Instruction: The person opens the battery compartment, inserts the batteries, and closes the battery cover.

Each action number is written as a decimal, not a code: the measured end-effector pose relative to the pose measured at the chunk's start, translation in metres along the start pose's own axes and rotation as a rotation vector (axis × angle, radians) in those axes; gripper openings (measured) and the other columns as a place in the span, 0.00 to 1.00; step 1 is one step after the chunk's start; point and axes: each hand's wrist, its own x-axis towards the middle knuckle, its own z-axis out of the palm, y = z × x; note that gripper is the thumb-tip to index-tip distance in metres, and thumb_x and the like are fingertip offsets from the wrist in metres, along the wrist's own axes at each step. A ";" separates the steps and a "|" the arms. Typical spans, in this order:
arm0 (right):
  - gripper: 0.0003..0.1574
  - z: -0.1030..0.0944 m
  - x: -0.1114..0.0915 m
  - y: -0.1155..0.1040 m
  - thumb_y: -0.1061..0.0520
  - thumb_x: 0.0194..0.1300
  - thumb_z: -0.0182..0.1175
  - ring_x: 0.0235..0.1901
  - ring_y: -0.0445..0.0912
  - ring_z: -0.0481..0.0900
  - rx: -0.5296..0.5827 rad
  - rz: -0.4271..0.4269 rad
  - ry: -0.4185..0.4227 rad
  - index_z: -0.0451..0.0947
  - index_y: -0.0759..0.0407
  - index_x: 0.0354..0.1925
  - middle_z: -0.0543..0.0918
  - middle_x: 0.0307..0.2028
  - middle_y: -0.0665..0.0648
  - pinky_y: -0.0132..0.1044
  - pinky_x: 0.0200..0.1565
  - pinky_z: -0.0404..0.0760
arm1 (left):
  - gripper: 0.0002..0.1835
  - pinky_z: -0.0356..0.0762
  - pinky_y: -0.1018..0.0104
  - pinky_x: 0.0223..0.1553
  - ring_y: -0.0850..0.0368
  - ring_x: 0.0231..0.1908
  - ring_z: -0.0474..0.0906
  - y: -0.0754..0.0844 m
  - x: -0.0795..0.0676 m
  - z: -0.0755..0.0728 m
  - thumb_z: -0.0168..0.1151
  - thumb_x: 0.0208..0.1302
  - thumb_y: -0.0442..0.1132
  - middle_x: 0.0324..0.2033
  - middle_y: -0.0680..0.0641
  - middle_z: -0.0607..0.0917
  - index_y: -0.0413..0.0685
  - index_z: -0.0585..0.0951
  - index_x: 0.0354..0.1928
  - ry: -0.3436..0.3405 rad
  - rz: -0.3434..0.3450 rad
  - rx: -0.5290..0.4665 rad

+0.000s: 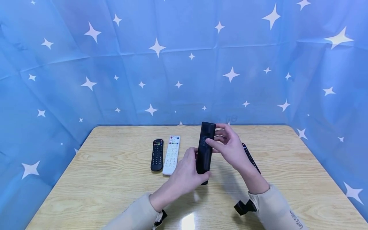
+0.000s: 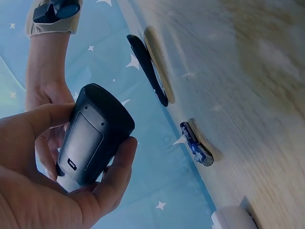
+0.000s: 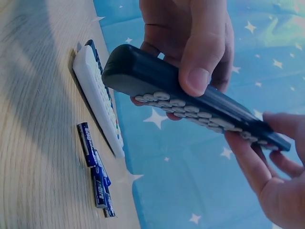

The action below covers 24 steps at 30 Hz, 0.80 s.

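Both hands hold a black remote control (image 1: 204,147) upright above the table, its back toward the head camera. My left hand (image 1: 187,171) grips the lower end, thumb along one side. Near the top end, my right hand (image 1: 230,147) pinches it, thumb on the back and fingers behind. A closed battery cover (image 2: 85,138) shows on the back in the left wrist view. Pale buttons (image 3: 190,109) line the front in the right wrist view. Several blue batteries (image 3: 97,176) lie on the table near the hands; the head view does not show them.
Left of the hands, a smaller black remote (image 1: 157,155) and a white remote (image 1: 171,156) lie side by side on the wooden table (image 1: 95,179). Another black remote (image 1: 250,158) lies at the right, partly hidden by my right arm. A blue star-patterned curtain (image 1: 184,67) surrounds the table.
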 end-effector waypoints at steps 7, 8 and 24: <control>0.38 -0.001 0.000 0.001 0.52 0.62 0.67 0.49 0.56 0.76 -0.004 0.016 -0.053 0.62 0.49 0.66 0.74 0.52 0.63 0.50 0.41 0.83 | 0.37 0.75 0.71 0.32 0.63 0.33 0.74 -0.003 0.000 -0.001 0.70 0.48 0.47 0.42 0.54 0.75 0.46 0.66 0.59 -0.024 -0.021 -0.077; 0.39 -0.001 0.000 0.002 0.53 0.62 0.67 0.50 0.56 0.76 -0.009 0.019 -0.066 0.61 0.48 0.67 0.74 0.53 0.62 0.50 0.41 0.83 | 0.37 0.75 0.71 0.31 0.63 0.32 0.75 -0.003 0.000 -0.002 0.69 0.48 0.46 0.42 0.54 0.75 0.45 0.66 0.60 -0.032 -0.028 -0.101; 0.46 0.004 0.001 0.004 0.51 0.63 0.66 0.54 0.54 0.76 -0.106 0.023 -0.200 0.52 0.39 0.71 0.75 0.57 0.61 0.46 0.51 0.78 | 0.36 0.78 0.67 0.25 0.59 0.31 0.77 -0.002 0.002 -0.006 0.62 0.52 0.38 0.41 0.53 0.75 0.48 0.64 0.66 -0.075 -0.063 -0.279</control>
